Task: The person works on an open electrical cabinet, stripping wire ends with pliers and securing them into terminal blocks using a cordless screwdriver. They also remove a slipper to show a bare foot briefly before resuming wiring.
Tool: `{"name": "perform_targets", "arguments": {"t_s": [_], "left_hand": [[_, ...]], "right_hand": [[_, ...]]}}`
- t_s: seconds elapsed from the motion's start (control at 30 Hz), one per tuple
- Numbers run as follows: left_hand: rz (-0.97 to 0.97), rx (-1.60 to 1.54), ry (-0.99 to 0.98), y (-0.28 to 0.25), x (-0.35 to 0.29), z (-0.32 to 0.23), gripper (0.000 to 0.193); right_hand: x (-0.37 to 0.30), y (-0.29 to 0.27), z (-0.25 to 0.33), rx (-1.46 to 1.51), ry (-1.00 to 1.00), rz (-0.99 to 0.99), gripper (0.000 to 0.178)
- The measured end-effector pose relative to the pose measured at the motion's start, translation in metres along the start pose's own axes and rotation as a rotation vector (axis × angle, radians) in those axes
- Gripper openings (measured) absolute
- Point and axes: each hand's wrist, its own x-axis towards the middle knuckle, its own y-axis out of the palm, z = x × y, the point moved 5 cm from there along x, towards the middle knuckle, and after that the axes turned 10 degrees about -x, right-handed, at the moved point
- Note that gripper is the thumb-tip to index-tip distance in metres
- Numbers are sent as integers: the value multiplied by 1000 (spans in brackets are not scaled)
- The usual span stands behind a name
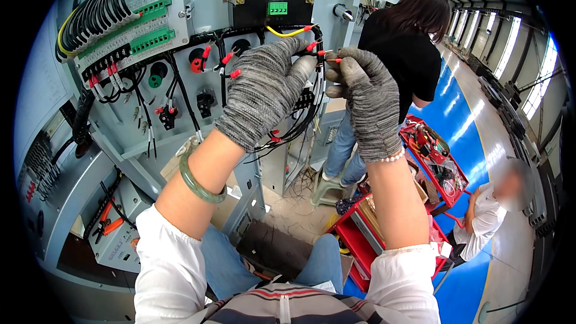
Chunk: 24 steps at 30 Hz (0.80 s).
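Note:
Both my hands wear grey knit gloves and meet in front of an open electrical panel [210, 0]. My left hand [261, 93] pinches a black wire [317, 54] with a red insulated end between thumb and fingers. Just beside it, my right hand [372, 105] has thumb and fingertips closed on a small red wire end [337, 60]. Above the hands sits a black module [252, 0] with a green terminal block [278, 8]. A yellow wire [282, 32] with a red end curves below that block. More red-tipped wires [227, 58] stick out left of my left hand.
At the upper left, a terminal board [174, 18] carries a thick black wire bundle [111, 6]. Orange-handled pliers [109, 223] lie at lower left. A person in black [393, 42] stands close on the right, near a red tool cart [447, 186]. Another person [489, 219] is farther right.

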Motion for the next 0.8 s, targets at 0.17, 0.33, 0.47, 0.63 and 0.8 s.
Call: {"name": "perform_targets", "arguments": {"t_s": [0.17, 0.33, 0.47, 0.63, 0.8], "left_hand": [[-15, 5, 61, -1, -1, 5, 32], [7, 39, 48, 1, 1, -1, 31], [-12, -9, 76, 2, 1, 3, 30], [-92, 5, 138, -3, -3, 9, 33], [-72, -162, -7, -7, -42, -14, 42]], "right_hand": [[-2, 6, 4, -104, -71, -23, 17], [0, 4, 1, -345, -65, -50, 17], [5, 6, -3, -353, -25, 12, 18], [3, 8, -1, -292, -31, -38, 19], [-8, -6, -1, -400, -135, -56, 25]]}}
